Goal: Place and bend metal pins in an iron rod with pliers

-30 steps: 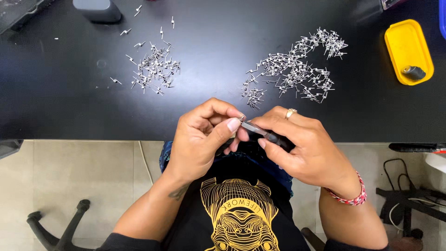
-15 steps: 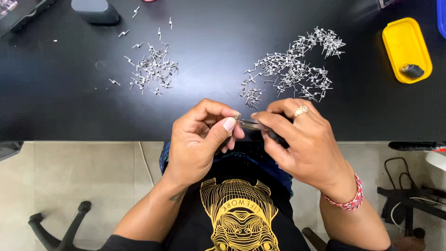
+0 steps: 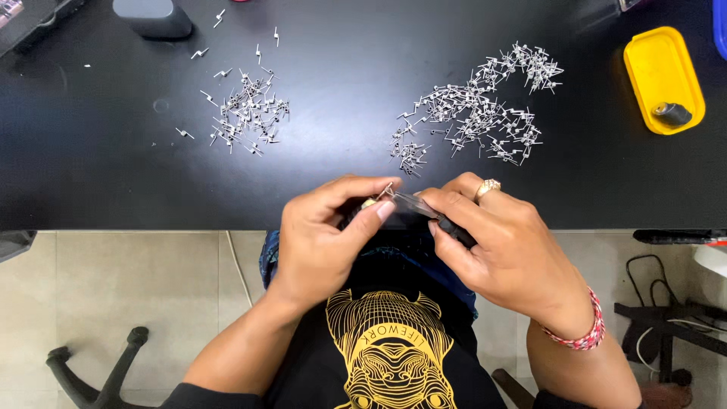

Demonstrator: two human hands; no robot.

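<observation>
Left hand (image 3: 326, 242) sits at the near edge of the black table (image 3: 113, 182), thumb and forefinger pinched together on a tiny bent metal pin (image 3: 387, 190), held up right at the fingertips. Right hand (image 3: 503, 254) is just beside it, fingers curled tight round a slim dark hand tool (image 3: 435, 216), its grey tip angled up and left so it meets the pin where the left fingers grip it; whether the tip clamps the pin or only touches it, I cannot tell. There's a gold ring (image 3: 487, 186) on the right hand and a red-and-white braided bracelet (image 3: 587, 333) at that wrist. Both hands hover over the lap, above a black shirt with a yellow print (image 3: 390, 356). Out on the table, just beyond the right hand, a big loose scatter of the same small metal pins (image 3: 477, 113) spreads up and to the right. Well apart on the left lies a smaller, tighter cluster of pins (image 3: 246, 113), with a few strays around it. Far right, a yellow tray (image 3: 651, 72) holds a small dark cylindrical piece (image 3: 672, 114). At the top left edge, a grey rounded object (image 3: 151, 15) is half out of view. Below the table, a tiled floor (image 3: 136, 288) and a chair base (image 3: 91, 371).
</observation>
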